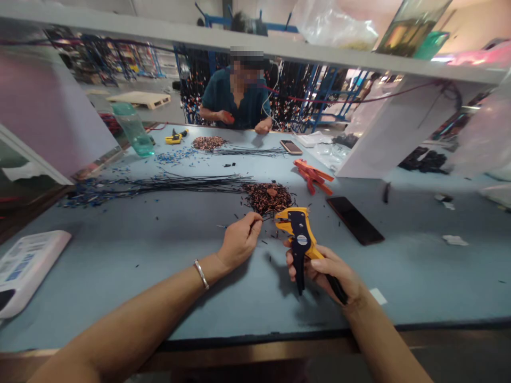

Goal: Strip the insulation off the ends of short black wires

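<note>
My left hand [241, 239] is closed in a pinch on a thin black wire [266, 217], whose dark end points towards the tool's jaws. In my right hand [333, 271] is a yellow and black wire stripper [301, 236], fingers wrapped round its handles. The stripper's jaws face left, close to my left fingertips. Just beyond both hands lies a pile of short black and copper-coloured scraps [269, 197]. A bundle of long black wires [191, 183] with blue ends stretches left from that pile.
Red-orange pliers [312, 175] and a dark phone [355, 219] lie to the right. A white device [34, 268] sits at left. Across the table [159, 266], a person [237, 96] works near another scrap pile [208, 142], a green bottle [133, 130] and a yellow tool [175, 137]. A shelf [159, 33] spans overhead.
</note>
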Action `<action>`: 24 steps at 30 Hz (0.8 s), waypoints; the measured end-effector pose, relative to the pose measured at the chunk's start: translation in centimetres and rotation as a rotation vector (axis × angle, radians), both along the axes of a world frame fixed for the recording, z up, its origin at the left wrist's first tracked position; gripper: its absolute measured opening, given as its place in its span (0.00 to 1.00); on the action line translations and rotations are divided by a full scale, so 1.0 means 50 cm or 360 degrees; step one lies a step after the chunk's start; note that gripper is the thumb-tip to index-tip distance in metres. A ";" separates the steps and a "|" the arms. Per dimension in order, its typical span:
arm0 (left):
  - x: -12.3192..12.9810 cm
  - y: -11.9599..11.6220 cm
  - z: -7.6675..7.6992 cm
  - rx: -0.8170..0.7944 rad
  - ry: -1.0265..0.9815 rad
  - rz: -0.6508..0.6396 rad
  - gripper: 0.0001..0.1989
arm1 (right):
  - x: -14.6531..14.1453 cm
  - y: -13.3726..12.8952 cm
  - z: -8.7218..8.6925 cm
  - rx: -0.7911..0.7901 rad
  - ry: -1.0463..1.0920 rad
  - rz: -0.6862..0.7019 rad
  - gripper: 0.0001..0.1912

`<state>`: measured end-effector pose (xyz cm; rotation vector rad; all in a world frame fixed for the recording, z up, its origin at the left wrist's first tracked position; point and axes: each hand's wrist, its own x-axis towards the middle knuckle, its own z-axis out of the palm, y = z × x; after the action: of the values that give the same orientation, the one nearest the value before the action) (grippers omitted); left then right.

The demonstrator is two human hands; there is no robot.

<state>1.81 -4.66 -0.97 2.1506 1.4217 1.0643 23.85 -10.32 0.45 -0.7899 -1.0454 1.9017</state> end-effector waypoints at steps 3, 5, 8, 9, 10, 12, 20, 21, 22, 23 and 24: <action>-0.001 0.000 -0.001 0.0029 -0.0035 -0.0076 0.10 | 0.000 0.000 0.000 0.0010 -0.0045 -0.0016 0.23; -0.002 0.001 -0.003 0.0058 -0.0115 -0.0128 0.10 | 0.000 -0.001 -0.001 0.0012 -0.0053 -0.0009 0.22; -0.002 0.002 -0.006 0.0073 -0.0255 -0.0136 0.09 | 0.000 -0.002 -0.002 0.0028 -0.0022 -0.0011 0.21; -0.002 0.003 -0.006 0.0071 -0.0291 -0.0131 0.09 | 0.000 -0.003 -0.002 0.0038 -0.0008 -0.0016 0.21; -0.002 0.003 -0.007 0.0069 -0.0317 -0.0131 0.09 | 0.001 -0.003 -0.001 0.0049 -0.0002 -0.0019 0.21; -0.003 0.003 -0.008 0.0078 -0.0348 -0.0157 0.09 | 0.000 -0.004 0.000 0.0064 -0.0016 -0.0018 0.21; 0.000 -0.003 -0.001 0.0177 -0.0371 -0.0286 0.09 | 0.003 -0.002 -0.002 0.0117 -0.0011 0.0096 0.21; 0.000 -0.004 0.000 0.0197 -0.0347 -0.0290 0.09 | 0.004 -0.002 -0.003 0.0126 -0.0004 0.0111 0.22; 0.000 -0.004 0.001 0.0219 -0.0318 -0.0285 0.09 | 0.004 -0.001 -0.004 0.0131 0.0000 0.0122 0.22; 0.000 -0.005 0.002 0.0238 -0.0291 -0.0277 0.09 | 0.004 -0.001 -0.004 0.0134 0.0004 0.0129 0.23; 0.001 -0.005 0.003 0.0251 -0.0271 -0.0270 0.09 | 0.003 -0.001 -0.004 0.0137 0.0006 0.0133 0.24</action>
<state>1.84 -4.93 -0.84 2.1822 1.0917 1.2966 24.02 -10.36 0.22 -0.7028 -1.1665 1.9135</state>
